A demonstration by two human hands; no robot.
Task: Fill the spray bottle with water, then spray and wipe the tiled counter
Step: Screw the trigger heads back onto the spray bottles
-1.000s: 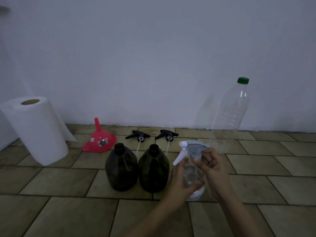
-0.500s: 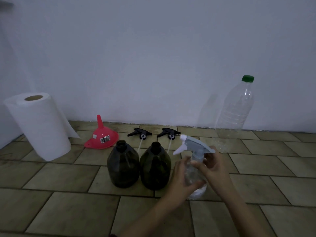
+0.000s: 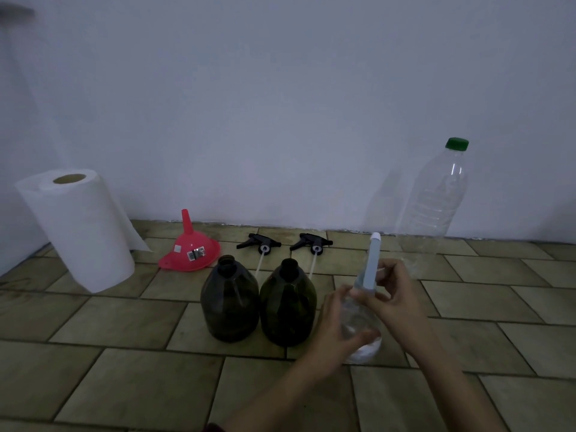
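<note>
A small clear plastic spray bottle [image 3: 361, 325] stood upright on the tan tiled counter [image 3: 131, 325], just to the right of two dark green plastic bottles [image 3: 258, 304] whose necks were uncapped. Its rounded body was gripped by the left hand [image 3: 335, 330], the fingers curled round it from the left side. Its grey-blue trigger head with a white nozzle tip [image 3: 373, 263] was pointed away, towards the wall, and the collar beneath it was pinched by the thumb and fingers of the right hand [image 3: 392, 294]. A whitish patch could be seen at the base of the bottle; whether water was inside could not be told.

Behind the dark bottles, two black trigger sprayer heads [image 3: 285, 243] with pale dip tubes were laid flat on the tiles. A red plastic funnel [image 3: 190, 249] was set mouth-down to their left, and a white paper towel roll [image 3: 79, 229] was stood further left. A tall clear plastic bottle with a green cap [image 3: 436, 201] was placed near the wall on the right.
</note>
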